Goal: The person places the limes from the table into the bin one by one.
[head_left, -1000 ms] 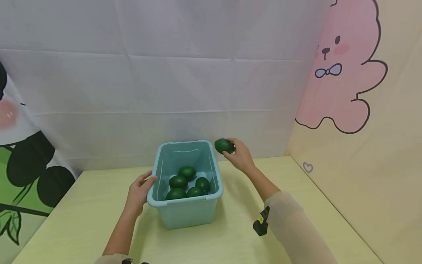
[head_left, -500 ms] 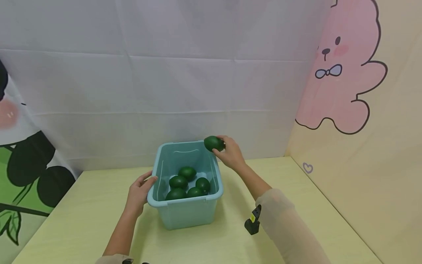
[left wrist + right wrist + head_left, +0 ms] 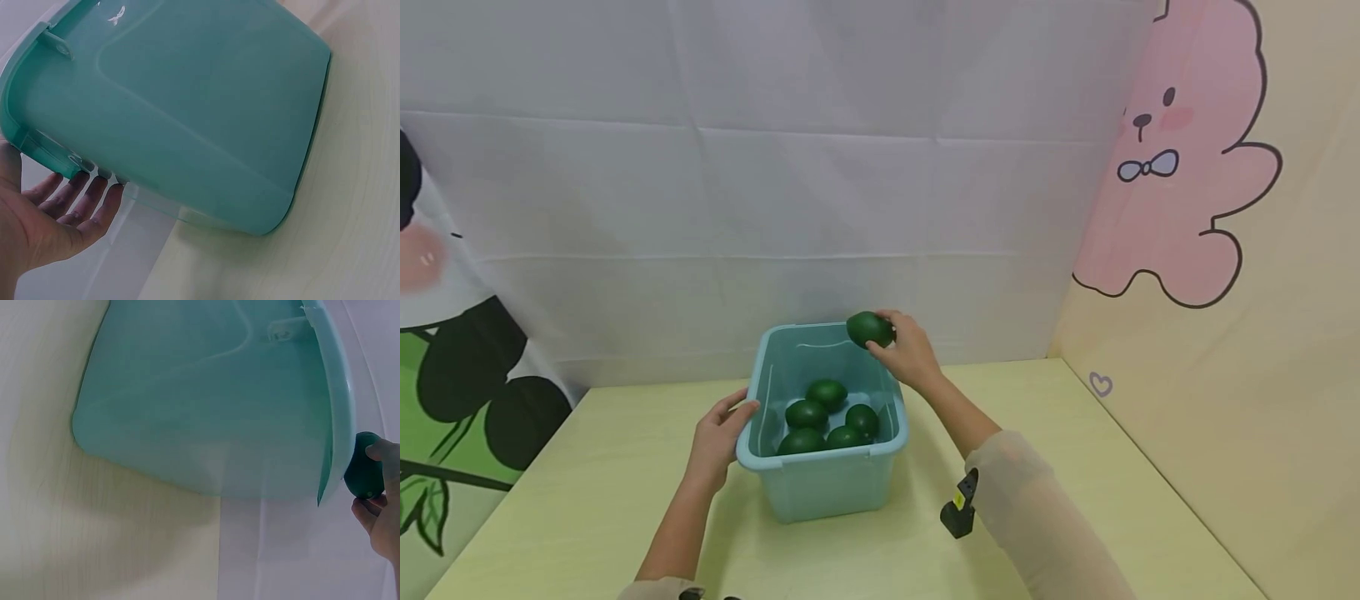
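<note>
A light blue-green plastic bin [image 3: 827, 487] stands on the table with several dark green avocados [image 3: 806, 414] inside, lying toward its near end. My right hand [image 3: 908, 350] pinches another avocado [image 3: 868, 330] between thumb and fingers, above the bin's far right corner. In the right wrist view that avocado [image 3: 364, 467] shows just beyond the bin's rim [image 3: 340, 406]. On the other side, my left hand [image 3: 717, 437] holds the bin's left rim, thumb on the rim. The left wrist view has its fingers [image 3: 94, 200] bent against the outer wall under the rim.
The pale yellow table [image 3: 625, 467] runs back to a white cloth wall [image 3: 812, 192]. A cream wall [image 3: 1300, 375] with a pink bear drawing borders it on the right. Black wrist cameras [image 3: 958, 508] are strapped at the sleeves.
My right hand has carried the avocado leftward, from outside the bin's right side to over its far right corner. My left hand and the bin have stayed put.
</note>
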The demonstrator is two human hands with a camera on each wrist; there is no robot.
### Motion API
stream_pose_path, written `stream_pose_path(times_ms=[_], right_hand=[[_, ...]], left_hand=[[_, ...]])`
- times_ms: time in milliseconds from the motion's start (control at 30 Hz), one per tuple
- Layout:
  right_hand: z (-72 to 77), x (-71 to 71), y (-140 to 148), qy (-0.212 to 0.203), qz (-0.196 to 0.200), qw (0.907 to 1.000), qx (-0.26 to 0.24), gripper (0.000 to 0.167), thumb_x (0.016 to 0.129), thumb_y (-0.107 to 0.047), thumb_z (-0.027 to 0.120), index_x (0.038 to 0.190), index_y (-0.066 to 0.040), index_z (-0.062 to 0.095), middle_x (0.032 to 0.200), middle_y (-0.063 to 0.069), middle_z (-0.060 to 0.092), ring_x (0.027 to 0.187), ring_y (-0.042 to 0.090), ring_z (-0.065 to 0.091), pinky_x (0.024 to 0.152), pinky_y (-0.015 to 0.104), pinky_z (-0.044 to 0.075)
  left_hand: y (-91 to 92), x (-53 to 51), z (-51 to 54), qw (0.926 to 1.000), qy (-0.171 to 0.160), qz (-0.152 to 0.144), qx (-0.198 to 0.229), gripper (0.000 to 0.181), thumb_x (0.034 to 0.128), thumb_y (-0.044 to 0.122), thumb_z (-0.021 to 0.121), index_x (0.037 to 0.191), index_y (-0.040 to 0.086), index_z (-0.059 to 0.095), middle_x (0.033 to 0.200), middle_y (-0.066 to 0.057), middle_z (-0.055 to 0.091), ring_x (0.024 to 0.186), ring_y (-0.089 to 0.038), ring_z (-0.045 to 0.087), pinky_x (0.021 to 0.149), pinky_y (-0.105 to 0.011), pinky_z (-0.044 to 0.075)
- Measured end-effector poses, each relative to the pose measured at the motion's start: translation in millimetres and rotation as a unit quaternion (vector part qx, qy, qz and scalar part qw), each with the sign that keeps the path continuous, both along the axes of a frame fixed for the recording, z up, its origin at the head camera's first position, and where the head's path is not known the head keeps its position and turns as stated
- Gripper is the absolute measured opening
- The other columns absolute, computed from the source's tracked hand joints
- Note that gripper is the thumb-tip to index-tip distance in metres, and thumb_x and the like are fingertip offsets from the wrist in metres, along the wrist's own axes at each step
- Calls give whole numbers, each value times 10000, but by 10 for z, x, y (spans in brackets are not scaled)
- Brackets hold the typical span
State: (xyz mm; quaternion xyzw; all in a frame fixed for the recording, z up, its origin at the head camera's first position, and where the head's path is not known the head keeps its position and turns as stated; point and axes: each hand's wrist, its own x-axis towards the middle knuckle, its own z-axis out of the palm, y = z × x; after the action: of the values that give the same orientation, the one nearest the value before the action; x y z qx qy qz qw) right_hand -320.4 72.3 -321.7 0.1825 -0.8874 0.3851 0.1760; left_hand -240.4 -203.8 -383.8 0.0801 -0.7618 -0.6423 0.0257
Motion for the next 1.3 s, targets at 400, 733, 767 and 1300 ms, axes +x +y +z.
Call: stream_pose_path(times_ms=[400,733,767,1300], right_hand=[[-40,58,-190,153,204,9996,86,463,865,-231,651,1267,-38,527,1248,153,574,1107,278,550,909,381,478],[-99,36,-345,-57,300,9994,154,481,871,-222,662,1299,-63,511,1279,119,567,1109,256,554,904,378,480],[-103,42,-357,-58,325,9993,160,482,874,-227,659,1303,-67,509,1287,112,564,1111,250,557,902,374,481],[-167,121,-448,-497,339,9979,-228,276,946,-171,527,1202,-95,598,1251,114,550,1091,288,586,898,389,495]], left_hand=[[4,1,5,10000,24,36,2,586,934,417,526,1418,116,393,1392,-220,456,882,-38,613,703,-229,536],[6,1,4,10000,36,50,-14,576,938,409,522,1416,115,394,1384,-220,462,871,-37,609,705,-232,535],[7,1,4,10000,38,52,-16,578,937,410,522,1416,113,394,1384,-222,462,870,-38,610,704,-232,535],[11,19,-5,10000,66,32,33,569,946,391,510,1418,98,389,1384,-240,449,927,-110,628,681,-226,536]])
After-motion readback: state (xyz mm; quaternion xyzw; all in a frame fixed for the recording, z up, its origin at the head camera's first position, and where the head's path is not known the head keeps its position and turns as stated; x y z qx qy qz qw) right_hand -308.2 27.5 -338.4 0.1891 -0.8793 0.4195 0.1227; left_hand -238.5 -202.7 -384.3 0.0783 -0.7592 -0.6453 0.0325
